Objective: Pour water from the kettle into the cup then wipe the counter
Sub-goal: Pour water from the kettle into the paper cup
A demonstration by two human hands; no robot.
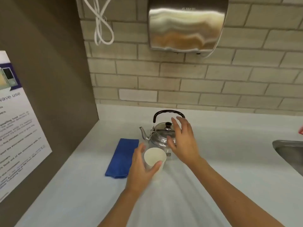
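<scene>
A small steel kettle [159, 135] with a black arched handle and a spout pointing left stands on the pale counter [229, 161]. Just in front of it is a white paper cup [155, 157], upright and empty inside. My left hand [141, 167] curls around the cup's left and near side, thumb on its near rim. My right hand [183, 141] hovers open over the kettle's right side, fingers spread just below the handle, holding nothing. A folded blue cloth [122, 158] lies flat to the left of the cup.
A steel sink [290, 153] cuts into the counter at the right edge. A brown side panel with a printed notice [14, 128] walls the left. A metal hand dryer [186, 25] and a white cord [102, 22] hang on the tiled wall behind.
</scene>
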